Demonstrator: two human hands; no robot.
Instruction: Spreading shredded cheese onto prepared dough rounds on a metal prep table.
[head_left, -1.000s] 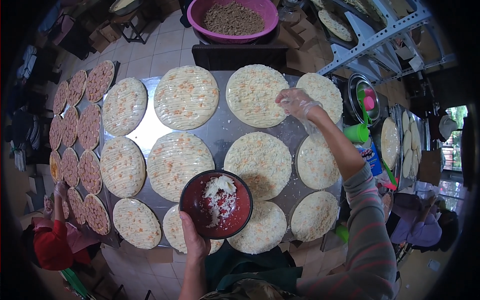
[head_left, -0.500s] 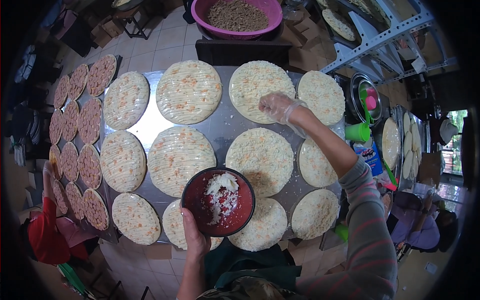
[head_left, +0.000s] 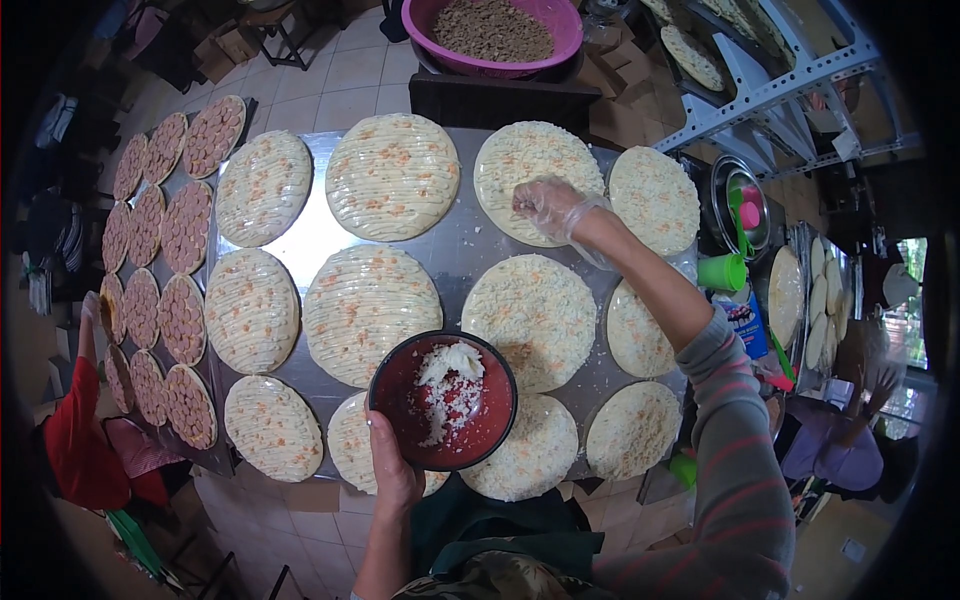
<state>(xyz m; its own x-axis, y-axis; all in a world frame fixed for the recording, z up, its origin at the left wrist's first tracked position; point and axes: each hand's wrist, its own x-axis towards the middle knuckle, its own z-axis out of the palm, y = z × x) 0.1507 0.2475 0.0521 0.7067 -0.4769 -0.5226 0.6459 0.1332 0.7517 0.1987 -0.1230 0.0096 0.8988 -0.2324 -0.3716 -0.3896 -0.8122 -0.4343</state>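
L hand [head_left: 397,475] bare, grasping red bowl [head_left: 495,405], thumb up on its L nr rim; rest of grip hidden from me. White crumbs [head_left: 447,375] incl. a bigger lump inside, approx mid-bowl. R hand [head_left: 552,207] in clear glove, over topped round [head_left: 525,160], fwd & R of L hand. Fingers bunched; from my remote seat I can't tell if clenched or slack, nor if any crumbs in it. Can't confirm contact w/ round either.

Nearer wearer than R hand: crumb-strewn round [head_left: 528,320]. Just R of R hand: another crumbed round [head_left: 655,200]. L of R hand: striped round [head_left: 392,180], orange bits on top. All on metal table [head_left: 455,250], stray crumbs btwn. Well L of both hands: pink-topped rounds [head_left: 185,230]. Fwd of R hand, past table: magenta tub [head_left: 495,66] w/ brown crumble. R of R forearm: green cup [head_left: 722,271]. Far L of L hand: co-worker in red [head_left: 80,440].
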